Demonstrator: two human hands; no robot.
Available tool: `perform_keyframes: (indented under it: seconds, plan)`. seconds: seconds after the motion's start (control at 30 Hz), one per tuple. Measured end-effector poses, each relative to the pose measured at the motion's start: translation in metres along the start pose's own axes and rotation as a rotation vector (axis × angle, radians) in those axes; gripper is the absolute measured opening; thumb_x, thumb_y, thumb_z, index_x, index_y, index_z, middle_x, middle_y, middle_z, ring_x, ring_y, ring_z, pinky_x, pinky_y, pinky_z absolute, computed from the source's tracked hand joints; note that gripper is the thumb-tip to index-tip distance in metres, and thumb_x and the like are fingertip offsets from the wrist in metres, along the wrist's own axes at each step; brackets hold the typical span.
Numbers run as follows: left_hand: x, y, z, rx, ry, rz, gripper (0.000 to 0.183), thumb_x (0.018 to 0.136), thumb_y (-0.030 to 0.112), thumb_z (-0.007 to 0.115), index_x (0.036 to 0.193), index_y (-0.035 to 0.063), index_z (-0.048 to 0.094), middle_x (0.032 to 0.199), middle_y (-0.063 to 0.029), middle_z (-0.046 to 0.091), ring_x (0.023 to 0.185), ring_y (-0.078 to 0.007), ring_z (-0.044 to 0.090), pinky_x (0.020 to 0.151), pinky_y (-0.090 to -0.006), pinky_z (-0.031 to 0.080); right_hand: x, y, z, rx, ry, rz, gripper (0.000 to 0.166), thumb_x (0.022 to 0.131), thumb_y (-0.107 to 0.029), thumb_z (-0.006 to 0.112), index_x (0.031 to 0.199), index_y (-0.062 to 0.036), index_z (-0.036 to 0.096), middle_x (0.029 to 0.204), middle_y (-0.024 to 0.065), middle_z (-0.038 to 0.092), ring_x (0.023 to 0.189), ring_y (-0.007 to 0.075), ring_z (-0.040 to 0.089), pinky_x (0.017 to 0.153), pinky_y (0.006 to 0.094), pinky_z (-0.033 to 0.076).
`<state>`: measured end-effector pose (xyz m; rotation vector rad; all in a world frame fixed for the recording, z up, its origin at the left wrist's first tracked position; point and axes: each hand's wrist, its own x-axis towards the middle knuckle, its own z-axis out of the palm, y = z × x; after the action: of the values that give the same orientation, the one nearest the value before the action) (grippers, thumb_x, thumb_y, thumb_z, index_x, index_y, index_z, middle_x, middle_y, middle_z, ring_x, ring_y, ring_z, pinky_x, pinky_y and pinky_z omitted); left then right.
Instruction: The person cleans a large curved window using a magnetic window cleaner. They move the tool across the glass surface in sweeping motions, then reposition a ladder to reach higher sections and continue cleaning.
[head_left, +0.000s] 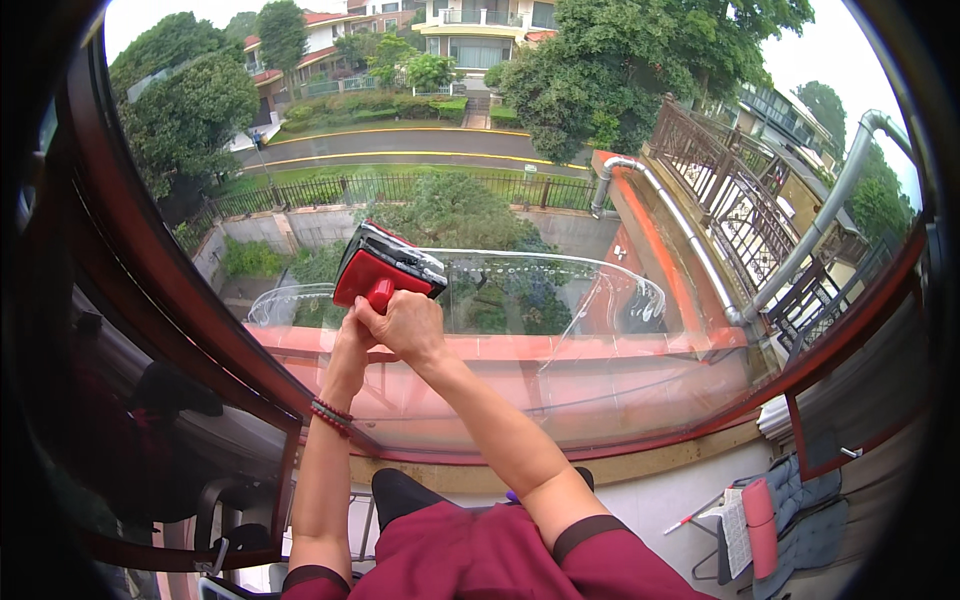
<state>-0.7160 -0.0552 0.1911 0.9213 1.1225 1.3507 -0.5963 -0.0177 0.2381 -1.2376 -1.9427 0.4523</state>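
Note:
A red-and-black window cleaning tool with a broad head (390, 270) rests against a large window pane (480, 405). White foam lines its black edge. My right hand (411, 321) is wrapped around the short red handle (380, 295). Lower on the grip, my left hand (352, 335) closes against my right; its fingers are partly hidden. White soap streaks (555, 259) curve across the glass to the right of the head. Another foamy streak (289, 296) loops on its left side.
A dark red window frame (480, 456) surrounds the pane, above a tan sill (645, 472). Open window sashes stand at left (187, 480) and right (855, 390). A folding chair (806, 525) with a pink roll (760, 529) stands lower right. Outside lie a ledge, metal pipes and trees.

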Motion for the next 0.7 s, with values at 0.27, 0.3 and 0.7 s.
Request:
perform_keyframes:
  seconds: [0.27, 0.3, 0.7]
  plan:
    - [0.004, -0.025, 0.131, 0.119, -0.376, -0.11, 0.066, 0.1, 0.056, 0.028, 0.124, 0.0006, 0.053, 0.112, -0.0146, 0.064, 0.098, -0.0266, 0.066, 0.07, -0.0385, 0.059, -0.042, 0.102, -0.107, 0.055, 0.23, 0.155, 0.051, 0.081, -0.05, 0.062, 0.063, -0.002, 0.068, 0.058, 0.0206, 0.061, 0.057, 0.0366, 0.064, 0.052, 0.0438, 0.051]
    - [0.006, -0.031, 0.151, 0.135, -0.426, -0.102, 0.066, 0.1, 0.056, 0.028, 0.124, -0.0003, 0.053, 0.112, -0.0153, 0.064, 0.097, -0.0267, 0.067, 0.07, -0.0383, 0.059, -0.049, 0.12, -0.121, 0.125, 0.265, 0.177, 0.048, 0.082, -0.047, 0.062, 0.065, -0.0019, 0.068, 0.058, 0.0193, 0.062, 0.055, 0.0348, 0.064, 0.053, 0.0426, 0.051]
    - [0.011, -0.086, 0.326, 0.384, -0.628, -0.105, 0.059, 0.101, 0.049, 0.034, 0.12, -0.0052, 0.049, 0.104, -0.0183, 0.064, 0.078, -0.0281, 0.071, 0.061, -0.0347, 0.058, -0.112, 0.266, -0.217, 0.656, 0.677, 0.393, 0.036, 0.087, -0.03, 0.061, 0.068, 0.0007, 0.065, 0.054, 0.0047, 0.059, 0.049, 0.0119, 0.057, 0.046, 0.0298, 0.045]
